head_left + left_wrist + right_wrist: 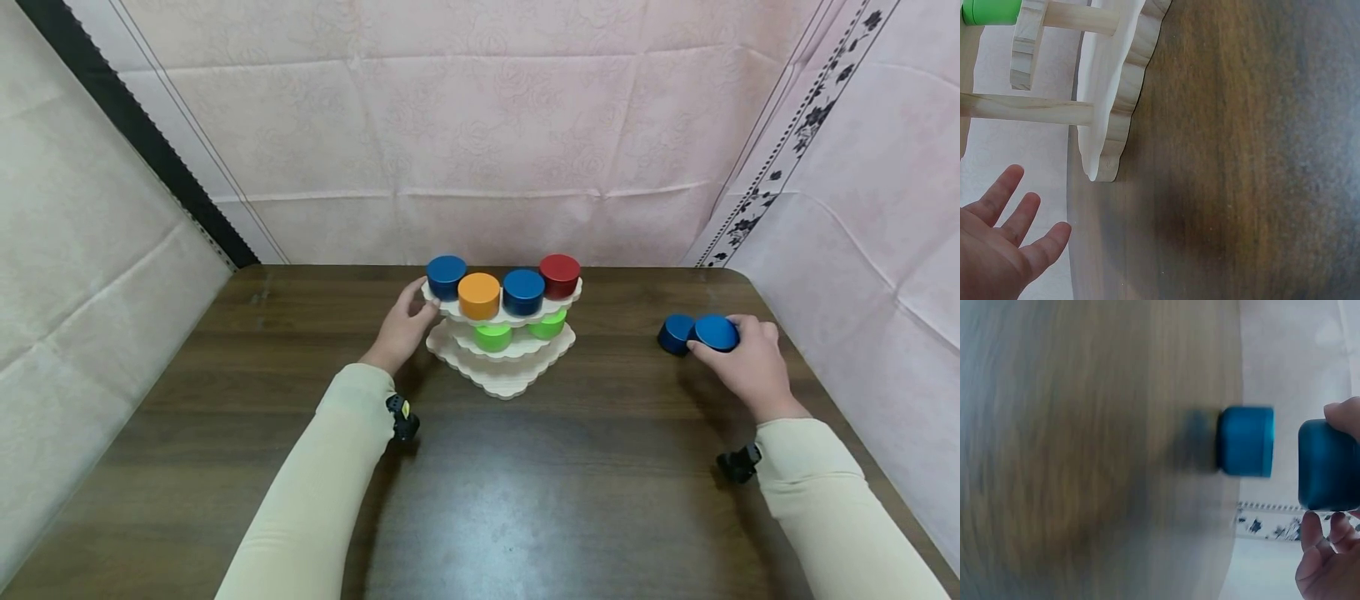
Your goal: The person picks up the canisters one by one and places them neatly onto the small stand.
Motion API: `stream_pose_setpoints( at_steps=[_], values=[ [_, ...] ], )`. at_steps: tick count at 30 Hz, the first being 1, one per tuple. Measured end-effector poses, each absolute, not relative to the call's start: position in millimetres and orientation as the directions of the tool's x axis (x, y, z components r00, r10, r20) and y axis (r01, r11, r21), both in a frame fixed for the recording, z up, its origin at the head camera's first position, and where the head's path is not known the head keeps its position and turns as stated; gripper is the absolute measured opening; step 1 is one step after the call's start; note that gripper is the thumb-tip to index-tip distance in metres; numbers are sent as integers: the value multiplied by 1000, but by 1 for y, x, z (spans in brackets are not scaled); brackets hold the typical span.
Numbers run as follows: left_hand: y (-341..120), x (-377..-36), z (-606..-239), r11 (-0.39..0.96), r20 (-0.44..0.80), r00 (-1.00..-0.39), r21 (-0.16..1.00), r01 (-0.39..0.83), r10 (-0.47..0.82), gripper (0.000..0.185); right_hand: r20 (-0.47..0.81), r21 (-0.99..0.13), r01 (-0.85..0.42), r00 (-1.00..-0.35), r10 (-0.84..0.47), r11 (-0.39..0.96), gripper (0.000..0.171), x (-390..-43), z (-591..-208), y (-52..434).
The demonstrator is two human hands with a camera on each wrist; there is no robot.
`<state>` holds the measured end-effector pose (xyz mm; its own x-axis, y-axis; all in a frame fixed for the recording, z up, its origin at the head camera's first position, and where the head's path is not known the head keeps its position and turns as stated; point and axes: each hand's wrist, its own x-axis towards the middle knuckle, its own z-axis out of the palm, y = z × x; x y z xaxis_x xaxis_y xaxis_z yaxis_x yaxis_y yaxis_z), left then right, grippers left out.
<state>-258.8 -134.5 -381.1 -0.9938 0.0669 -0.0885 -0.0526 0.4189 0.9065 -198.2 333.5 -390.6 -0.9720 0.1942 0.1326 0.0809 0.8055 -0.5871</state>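
A tiered wooden stand [501, 385] with scalloped edges stands near the table's far side. On its top tier are two blue cylinders [523, 293], an orange cylinder [478, 297] and a red one [559, 277]. Green cylinders [492, 337] sit a tier below. My left hand [401, 329] holds the top tier's left edge between thumb and fingers; in the left wrist view three fingers [1025, 215] spread beside the stand. My right hand [750, 362] pinches a blue cylinder [1329, 465] above the table. Another blue cylinder [1247, 442] stands on the table just beside it.
The brown wooden table [450, 500] ends behind the stand at a cloth-covered wall [480, 133]. More cloth hangs along the left and right sides. The right hand works near the table's right edge.
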Motion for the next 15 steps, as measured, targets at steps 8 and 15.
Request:
stream_pose_setpoints(
  at_steps=[8,15],
  values=[
    [-134,-258,-381,417,-91,-994,907,-56,63,64,152,-579,18,-980,129,815,82,-197,-386,309],
    [-133,-258,-380,418,-84,-995,907,-52,60,64,123,-588,-30,-991,53,808,81,-198,-384,284]
  ],
)
